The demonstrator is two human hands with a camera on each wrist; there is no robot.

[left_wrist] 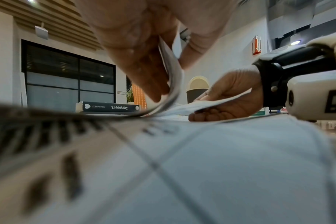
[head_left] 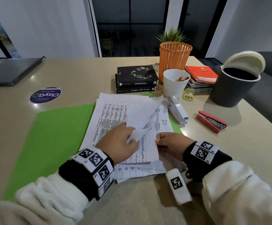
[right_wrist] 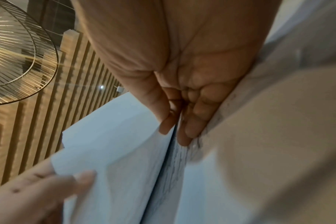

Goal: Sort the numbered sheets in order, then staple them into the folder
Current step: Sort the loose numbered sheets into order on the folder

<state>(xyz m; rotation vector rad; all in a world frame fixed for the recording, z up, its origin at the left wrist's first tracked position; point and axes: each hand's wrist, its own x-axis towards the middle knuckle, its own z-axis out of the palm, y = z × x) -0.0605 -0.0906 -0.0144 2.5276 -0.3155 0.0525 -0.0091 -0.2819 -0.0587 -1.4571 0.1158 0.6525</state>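
Observation:
A loose pile of printed, hand-numbered sheets [head_left: 114, 116] lies on an open green folder [head_left: 54, 138] in the middle of the table. My left hand [head_left: 119, 143] pinches the curled edge of a lifted sheet [head_left: 141, 120], bent upward between thumb and fingers [left_wrist: 144, 72]. My right hand [head_left: 171, 145] pinches the near right edge of the sheets [right_wrist: 136, 159] between thumb and fingers [right_wrist: 190, 130]. A sheet marked "20" [head_left: 164, 122] shows beneath. A white stapler [head_left: 178, 112] lies just right of the pile, and a red stapler [head_left: 211, 121] lies farther right.
Two black books [head_left: 136, 80], an orange mesh basket [head_left: 175, 59], a white cup of pencils [head_left: 175, 82], spiral notebooks [head_left: 200, 77] and a dark lidded bin [head_left: 235, 85] crowd the back right. A laptop [head_left: 10, 70] and a round sticker [head_left: 45, 95] are at the left.

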